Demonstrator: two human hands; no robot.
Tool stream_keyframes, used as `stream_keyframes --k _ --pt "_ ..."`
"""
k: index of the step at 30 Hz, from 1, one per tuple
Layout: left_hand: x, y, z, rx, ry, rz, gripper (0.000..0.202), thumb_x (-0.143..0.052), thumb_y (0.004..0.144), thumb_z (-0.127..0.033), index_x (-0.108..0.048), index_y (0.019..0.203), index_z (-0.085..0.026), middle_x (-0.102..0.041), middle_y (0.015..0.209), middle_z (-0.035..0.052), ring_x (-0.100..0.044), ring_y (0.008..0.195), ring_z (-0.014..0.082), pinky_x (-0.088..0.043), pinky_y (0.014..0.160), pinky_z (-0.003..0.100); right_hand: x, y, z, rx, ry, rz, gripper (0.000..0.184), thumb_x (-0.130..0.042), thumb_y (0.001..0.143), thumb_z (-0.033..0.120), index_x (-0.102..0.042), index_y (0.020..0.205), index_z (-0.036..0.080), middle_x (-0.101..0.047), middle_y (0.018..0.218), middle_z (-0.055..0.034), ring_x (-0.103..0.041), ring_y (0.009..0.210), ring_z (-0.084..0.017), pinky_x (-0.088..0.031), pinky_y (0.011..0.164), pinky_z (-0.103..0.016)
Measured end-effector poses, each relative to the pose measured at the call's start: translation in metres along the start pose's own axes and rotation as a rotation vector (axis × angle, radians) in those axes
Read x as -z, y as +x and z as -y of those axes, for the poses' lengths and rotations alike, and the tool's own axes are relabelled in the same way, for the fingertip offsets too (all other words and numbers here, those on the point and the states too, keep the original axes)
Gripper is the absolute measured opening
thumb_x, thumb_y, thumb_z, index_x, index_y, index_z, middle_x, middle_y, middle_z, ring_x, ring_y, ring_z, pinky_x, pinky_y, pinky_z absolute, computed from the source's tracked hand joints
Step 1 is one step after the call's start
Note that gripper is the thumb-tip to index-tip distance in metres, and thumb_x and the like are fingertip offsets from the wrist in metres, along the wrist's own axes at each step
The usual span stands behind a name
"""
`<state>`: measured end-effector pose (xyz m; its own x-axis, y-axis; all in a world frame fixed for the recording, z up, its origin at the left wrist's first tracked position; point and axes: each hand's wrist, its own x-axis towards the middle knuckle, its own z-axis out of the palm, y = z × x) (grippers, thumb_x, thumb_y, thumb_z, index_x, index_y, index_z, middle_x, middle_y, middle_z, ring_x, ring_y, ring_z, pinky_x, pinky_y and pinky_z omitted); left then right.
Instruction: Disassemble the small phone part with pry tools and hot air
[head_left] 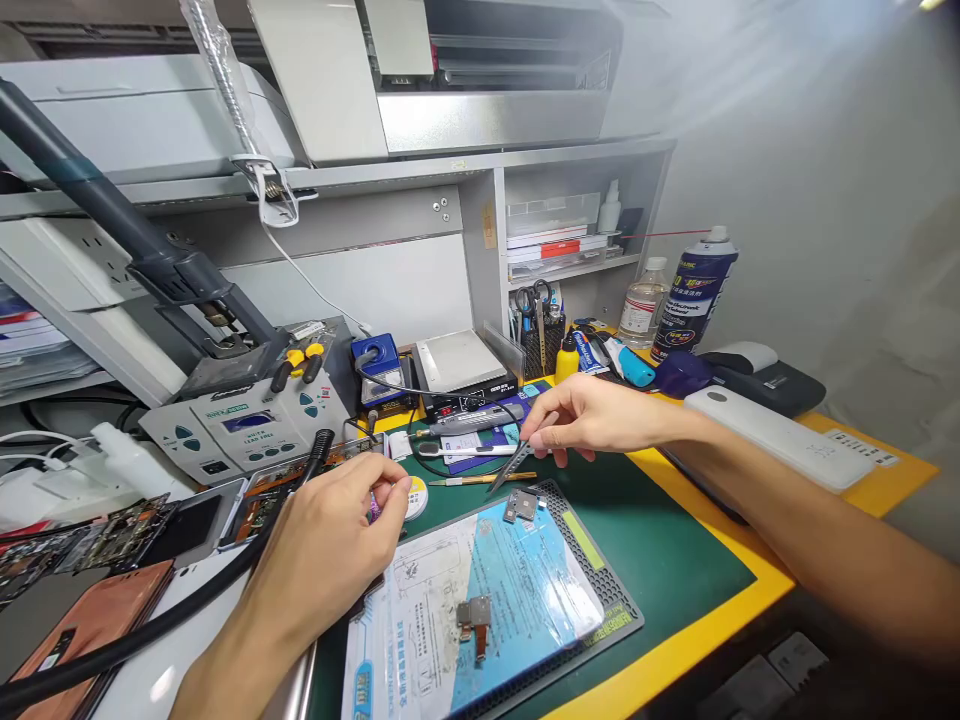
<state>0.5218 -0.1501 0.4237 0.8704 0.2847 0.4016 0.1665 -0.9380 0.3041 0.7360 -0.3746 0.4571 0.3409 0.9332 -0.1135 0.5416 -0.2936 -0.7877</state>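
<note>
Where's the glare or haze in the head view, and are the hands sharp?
Head view: pale haze washes over the upper right, across the wall; head view: glare whitens the right part of the blue-and-white sheet, whose small print is mostly illegible; head view: left hand and right hand look fairly sharp, without obvious motion blur.

Two hands, one pair of tweezers

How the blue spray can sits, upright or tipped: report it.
Upright: the blue spray can has its white nozzle on top and its printed lines running across, beside the clear bottle.
</note>
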Motion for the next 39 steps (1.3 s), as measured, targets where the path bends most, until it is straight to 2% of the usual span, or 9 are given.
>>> stream_keyframes --k 4,9,11,16,21,25,32,35,39 --pt "0.0 -0.001 0.002 0.013 -0.003 0.013 0.018 -0.054 0.091 -0.036 -0.063 0.08 -0.025 -0.059 0.064 -0.0046 -0.053 0.059 0.0142 -0.039 0.06 0.027 0.023 -0.006 -0.005 -0.123 -0.165 0.055 0.029 -0.066 0.086 0.043 -0.074 0.094 0.016 -0.076 0.079 -0.0053 -0.074 0.076 -0.02 -0.052 0.053 -0.022" --pt "0.0 -0.001 0.002 0.017 -0.015 0.015 0.019 -0.054 0.091 -0.038 -0.063 0.08 -0.025 -0.059 0.065 -0.0048 -0.052 0.058 0.014 -0.038 0.059 0.027 0.044 0.005 -0.03 -0.331 -0.451 -0.253 0.026 -0.059 0.092 0.036 -0.072 0.091 0.014 -0.075 0.079 -0.0079 -0.072 0.077 -0.023 -0.051 0.058 -0.027" --pt "0.002 -0.001 0.0 0.025 -0.03 0.017 0.019 -0.055 0.091 -0.038 -0.063 0.079 -0.025 -0.058 0.064 -0.0053 -0.051 0.058 0.0136 -0.038 0.058 0.027 0.045 0.012 -0.041 -0.397 -0.541 -0.29 0.023 -0.061 0.094 0.035 -0.071 0.094 0.014 -0.074 0.088 -0.0075 -0.07 0.082 -0.021 -0.054 0.068 -0.03" --pt "0.003 -0.001 -0.002 0.029 -0.041 0.024 0.019 -0.054 0.091 -0.036 -0.062 0.078 -0.025 -0.057 0.062 -0.0056 -0.051 0.057 0.0134 -0.038 0.058 0.026 0.033 0.023 -0.051 -0.501 -0.615 -0.139 0.025 -0.063 0.096 0.036 -0.066 0.11 0.015 -0.068 0.111 -0.0073 -0.067 0.096 -0.02 -0.057 0.085 -0.04" --pt "0.002 0.0 -0.003 0.032 -0.058 0.022 0.02 -0.055 0.09 -0.038 -0.063 0.078 -0.025 -0.056 0.061 -0.0053 -0.051 0.057 0.0135 -0.038 0.058 0.026 0.028 0.026 -0.054 -0.571 -0.586 -0.031 0.029 -0.062 0.097 0.036 -0.065 0.116 0.014 -0.067 0.113 -0.0077 -0.068 0.096 -0.021 -0.058 0.083 -0.039" --pt "0.003 0.0 -0.005 0.042 -0.098 0.019 0.02 -0.056 0.09 -0.038 -0.065 0.077 -0.024 -0.053 0.057 -0.0055 -0.048 0.054 0.0128 -0.038 0.056 0.025 0.032 0.026 -0.056 -0.595 -0.538 -0.017 0.028 -0.062 0.097 0.035 -0.065 0.115 0.014 -0.068 0.11 -0.0071 -0.068 0.092 -0.019 -0.059 0.079 -0.037" --pt "0.006 -0.001 -0.002 0.105 -0.266 0.02 0.022 -0.06 0.087 -0.041 -0.068 0.081 -0.02 -0.055 0.06 -0.004 -0.046 0.053 0.0119 -0.038 0.054 0.025 0.03 0.025 -0.049 -0.481 -0.388 -0.215 0.023 -0.062 0.097 0.034 -0.066 0.106 0.013 -0.069 0.098 -0.0046 -0.067 0.079 -0.015 -0.058 0.07 -0.031" --pt "0.012 0.001 -0.001 0.138 -0.357 -0.02 0.026 -0.062 0.086 -0.044 -0.068 0.084 -0.019 -0.062 0.068 -0.0009 -0.053 0.06 0.0129 -0.042 0.056 0.024 0.033 0.019 -0.038 -0.301 -0.272 -0.428 0.02 -0.064 0.095 0.033 -0.066 0.1 0.013 -0.069 0.086 -0.002 -0.064 0.068 -0.013 -0.054 0.063 -0.027" --pt "0.028 -0.009 -0.013 0.154 -0.328 -0.037 0.028 -0.061 0.087 -0.046 -0.068 0.086 -0.019 -0.065 0.072 0.0003 -0.055 0.063 0.0134 -0.043 0.057 0.024 0.036 0.004 -0.016 -0.028 -0.061 -0.709 0.031 -0.061 0.091 0.023 -0.06 0.12 0.012 -0.067 0.078 -0.0014 -0.062 0.062 -0.013 -0.05 0.057 -0.024"
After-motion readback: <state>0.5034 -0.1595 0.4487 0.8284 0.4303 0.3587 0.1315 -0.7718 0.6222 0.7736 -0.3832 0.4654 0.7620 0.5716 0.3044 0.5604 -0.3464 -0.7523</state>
